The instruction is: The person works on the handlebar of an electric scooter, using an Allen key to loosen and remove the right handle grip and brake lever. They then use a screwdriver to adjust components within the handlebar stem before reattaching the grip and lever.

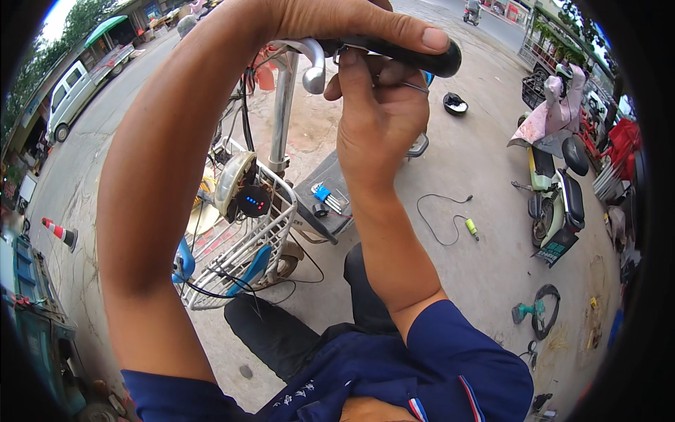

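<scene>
My left hand (351, 17) is closed around the black handlebar grip (444, 59) of an electric bike, its thumb lying along the top. Just underneath, my right hand (383, 123) has its fingers pinched up against the handlebar clamp area. A thin metal rod that looks like a hex key (416, 87) sticks out from those fingers; its tip is hidden. Beside the fingers hangs a silver brake lever (313, 74). The metal steering post (283, 105) runs down from the bar to a white wire basket (285, 218).
A headlight (235, 179) and a round lit display (252, 202) sit at the basket with loose cables. On the footboard (316, 169) lies a blue-held hex key set (328, 197). A green lamp-like tool (470, 226), a drill (527, 311) and a parked scooter (555, 204) are at the right.
</scene>
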Action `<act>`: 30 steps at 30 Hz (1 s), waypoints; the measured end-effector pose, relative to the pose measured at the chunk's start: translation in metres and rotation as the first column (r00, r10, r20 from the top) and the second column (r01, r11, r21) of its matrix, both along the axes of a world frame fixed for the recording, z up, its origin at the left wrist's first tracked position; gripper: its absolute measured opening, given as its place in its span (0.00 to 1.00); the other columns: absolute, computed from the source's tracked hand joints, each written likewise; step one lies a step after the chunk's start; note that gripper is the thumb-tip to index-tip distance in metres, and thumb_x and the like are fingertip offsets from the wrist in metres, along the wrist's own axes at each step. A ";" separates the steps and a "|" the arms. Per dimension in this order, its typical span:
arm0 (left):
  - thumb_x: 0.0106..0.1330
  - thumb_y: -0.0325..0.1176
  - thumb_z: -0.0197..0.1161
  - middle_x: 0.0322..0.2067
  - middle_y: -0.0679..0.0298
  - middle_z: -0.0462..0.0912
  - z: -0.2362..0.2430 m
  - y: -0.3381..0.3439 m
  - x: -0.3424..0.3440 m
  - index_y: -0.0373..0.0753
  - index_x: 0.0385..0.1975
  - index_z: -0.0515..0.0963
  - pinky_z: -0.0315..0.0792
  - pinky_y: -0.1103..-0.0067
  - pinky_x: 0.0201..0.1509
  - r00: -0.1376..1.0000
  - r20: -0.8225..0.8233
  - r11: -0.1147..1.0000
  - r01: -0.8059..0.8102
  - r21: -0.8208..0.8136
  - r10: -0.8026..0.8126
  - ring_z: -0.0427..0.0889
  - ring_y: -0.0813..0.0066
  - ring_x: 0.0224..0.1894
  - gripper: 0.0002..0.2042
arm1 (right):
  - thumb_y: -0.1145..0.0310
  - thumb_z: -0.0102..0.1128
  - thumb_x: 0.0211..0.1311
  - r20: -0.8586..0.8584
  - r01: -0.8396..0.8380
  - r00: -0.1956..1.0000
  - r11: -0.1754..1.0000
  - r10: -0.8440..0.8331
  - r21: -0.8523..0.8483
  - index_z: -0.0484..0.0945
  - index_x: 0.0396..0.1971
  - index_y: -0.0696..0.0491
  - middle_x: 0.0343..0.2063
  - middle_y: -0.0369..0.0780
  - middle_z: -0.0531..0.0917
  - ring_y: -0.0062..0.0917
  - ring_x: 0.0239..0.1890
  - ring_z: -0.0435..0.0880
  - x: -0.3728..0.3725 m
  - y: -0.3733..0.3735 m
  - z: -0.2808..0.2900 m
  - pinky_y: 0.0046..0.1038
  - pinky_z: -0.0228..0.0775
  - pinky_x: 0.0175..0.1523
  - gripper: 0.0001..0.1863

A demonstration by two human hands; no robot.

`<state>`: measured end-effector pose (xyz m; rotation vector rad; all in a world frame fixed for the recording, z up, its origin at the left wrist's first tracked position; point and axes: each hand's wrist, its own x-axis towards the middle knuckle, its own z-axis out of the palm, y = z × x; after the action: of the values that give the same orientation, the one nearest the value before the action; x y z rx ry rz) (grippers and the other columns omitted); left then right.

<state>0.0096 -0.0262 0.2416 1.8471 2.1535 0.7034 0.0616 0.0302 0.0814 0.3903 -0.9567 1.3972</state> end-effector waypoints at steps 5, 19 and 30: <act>0.47 0.74 0.70 0.16 0.68 0.76 -0.002 0.007 -0.005 0.36 0.19 0.83 0.65 0.77 0.26 0.998 -0.049 1.000 -0.026 -0.012 0.025 0.74 0.77 0.22 0.37 | 0.80 0.69 0.60 0.000 -0.031 1.000 0.997 0.031 -0.074 0.63 0.34 0.55 0.29 0.37 0.79 0.13 0.28 0.77 0.000 -0.003 -0.002 0.17 0.71 0.34 0.18; 0.51 0.69 0.70 0.17 0.70 0.73 -0.012 0.014 -0.014 0.33 0.23 0.83 0.61 0.81 0.23 0.991 -0.104 0.988 0.102 0.116 -0.090 0.71 0.83 0.21 0.35 | 0.80 0.65 0.62 0.103 0.213 0.972 0.977 -0.210 -0.021 0.64 0.34 0.57 0.26 0.38 0.79 0.16 0.26 0.77 -0.002 -0.006 0.001 0.19 0.69 0.31 0.14; 0.50 0.74 0.67 0.17 0.66 0.75 -0.031 0.039 -0.007 0.32 0.23 0.84 0.65 0.78 0.25 0.972 -0.235 0.982 0.031 0.186 0.014 0.74 0.78 0.22 0.39 | 0.82 0.65 0.59 0.110 0.468 0.861 0.858 -0.497 0.211 0.67 0.33 0.58 0.24 0.40 0.77 0.21 0.27 0.77 -0.001 -0.014 -0.005 0.24 0.68 0.34 0.13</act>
<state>0.0028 0.0127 0.2108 2.1329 2.2907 0.7432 0.0610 0.0164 0.0768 0.1487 -1.2208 0.8910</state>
